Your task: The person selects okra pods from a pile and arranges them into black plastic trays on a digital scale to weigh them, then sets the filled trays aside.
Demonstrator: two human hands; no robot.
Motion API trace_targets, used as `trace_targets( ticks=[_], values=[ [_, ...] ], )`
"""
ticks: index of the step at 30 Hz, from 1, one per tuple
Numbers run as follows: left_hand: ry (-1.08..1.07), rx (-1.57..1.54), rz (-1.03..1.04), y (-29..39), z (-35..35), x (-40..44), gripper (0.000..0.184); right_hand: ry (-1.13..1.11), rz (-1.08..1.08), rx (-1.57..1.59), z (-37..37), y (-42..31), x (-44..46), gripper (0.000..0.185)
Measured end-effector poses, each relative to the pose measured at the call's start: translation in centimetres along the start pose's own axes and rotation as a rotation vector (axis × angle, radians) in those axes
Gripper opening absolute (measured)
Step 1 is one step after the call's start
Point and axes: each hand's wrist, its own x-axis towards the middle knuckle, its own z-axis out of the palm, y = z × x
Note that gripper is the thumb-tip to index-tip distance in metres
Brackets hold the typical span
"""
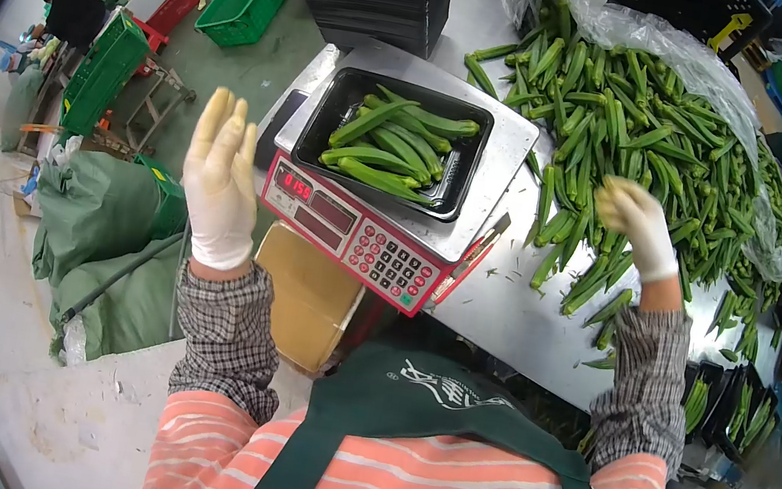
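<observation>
- Okra (396,144) lies in the tray (457,182), set on the scale (503,155), presumably so the plate bears it all.
- The display (296,184) faces the wearer, likely for easy reading.
- Left hand (222,179): raised beside the scale, fingers extended, empty (nothing presses the plate).
- Right hand (638,226): well apart, fingers curled, by the pile (650,132); its grip I cannot tell.

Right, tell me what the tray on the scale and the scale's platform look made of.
The tray: probably plastic, glossy black, judging by its bright highlights. The platform: likely metal, smooth and silvery, judging by its greyish sheen.
</observation>
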Motion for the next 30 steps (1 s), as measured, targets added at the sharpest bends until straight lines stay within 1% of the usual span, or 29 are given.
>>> trace_targets(
  ticks=[1, 2, 4, 5, 7, 8, 9, 11, 12, 13, 14, 15, 16, 17, 19, 20, 21, 22, 23, 25, 27, 28, 29, 30],
  values=[
    [-0.057, 0.106, 0.027, 0.3, 0.0, 0.6, 0.045, 0.032, 0.033, 0.021, -1.8, 2.8, -1.2, 0.038],
    [-0.118, 0.211, 0.052, 0.5, 0.1, 1.1, 0.044, 0.131, 0.068, -0.055, -2.3, 3.9, -3.2, 0.037],
    [-0.246, 0.437, 0.088, 0.6, 1.0, 1.5, 0.038, 0.23, 0.151, -0.083, -4.4, 8.2, -6.3, 0.036],
    [-0.334, 0.532, 0.082, 0.2, 1.4, 1.7, 0.037, 0.308, 0.198, -0.093, -4.9, 9.4, -8.0, 0.034],
    [-0.506, 0.619, -0.005, -1.4, 2.3, 2.1, 0.037, 0.337, 0.238, -0.045, -6.1, 11.6, -10.9, 0.03],
    [-0.58, 0.726, 0.03, -2.5, 2.8, 2.2, 0.038, 0.406, 0.227, -0.04, -5.9, 12.0, -12.2, 0.026],
    [-0.645, 0.831, 0.126, -3.8, 3.1, 2.4, 0.04, 0.456, 0.262, -0.157, -5.9, 12.0, -13.2, 0.026],
    [-0.74, 1.018, 0.216, -4.6, 4.2, 1.7, 0.043, 0.491, 0.225, -0.208, -5.6, 12.7, -14.3, 0.027],
    [-0.778, 1.047, 0.211, -5.5, 4.0, 1.4, 0.045, 0.515, 0.199, -0.252, -5.3, 12.9, -14.5, 0.027],
    [-0.833, 1.038, 0.272, -5.7, 4.0, 1.0, 0.041, 0.533, 0.172, -0.295, -4.8, 12.9, -14.5, 0.027],
    [-0.794, 0.968, 0.273, -5.3, 4.4, 0.5, 0.038, 0.526, 0.218, -0.269, -4.1, 12.0, -14.3, 0.027],
    [-0.754, 0.899, 0.269, -4.7, 4.9, -0.2, 0.035, 0.514, 0.137, -0.271, -3.5, 12.3, -13.7, 0.026],
    [-0.667, 0.85, 0.327, -4.2, 5.3, -0.6, 0.032, 0.511, 0.142, -0.356, -2.7, 12.4, -13.4, 0.026],
    [-0.572, 0.76, 0.312, -3.9, 5.7, -1.2, 0.03, 0.505, 0.147, -0.442, -1.3, 11.2, -12.6, 0.027],
    [-0.54, 0.739, 0.357, -2.9, 6.1, -2.0, 0.03, 0.483, 0.252, -0.618, 1.0, 9.4, -10.6, 0.035],
    [-0.575, 0.632, 0.33, -2.7, 6.6, -2.7, 0.03, 0.506, 0.267, -0.742, 2.0, 9.4, -9.5, 0.041],
    [-0.642, 0.612, 0.379, -2.7, 6.7, -3.1, 0.028, 0.527, 0.28, -0.866, 3.0, 9.6, -8.5, 0.049],
    [-0.71, 0.657, 0.451, -2.7, 7.0, -3.4, 0.027, 0.498, 0.401, -0.945, 3.7, 9.5, -7.6, 0.061],
    [-0.778, 0.7, 0.526, -2.7, 7.2, -3.6, 0.026, 0.498, 0.422, -0.956, 4.1, 10.0, -7.0, 0.064],
    [-0.833, 0.704, 0.548, -3.1, 7.0, -3.8, 0.026, 0.548, 0.371, -0.938, 3.8, 11.3, -6.9, 0.062],
    [-0.82, 0.665, 0.523, -3.2, 6.3, -4.0, 0.025, 0.566, 0.274, -0.78, 2.4, 11.1, -7.9, 0.059],
    [-0.797, 0.658, 0.496, -3.2, 5.8, -3.9, 0.024, 0.602, 0.244, -0.593, 0.8, 14.0, -8.0, 0.057],
    [-0.77, 0.65, 0.469, -3.1, 5.3, -3.8, 0.024, 0.491, 0.332, -0.042, 0.1, 12.4, -8.7, 0.052],
    [-0.701, 0.629, 0.453, -3.1, 5.0, -3.8, 0.025, 0.461, 0.268, 0.292, -0.1, 10.7, -9.3, 0.049]
  ],
)
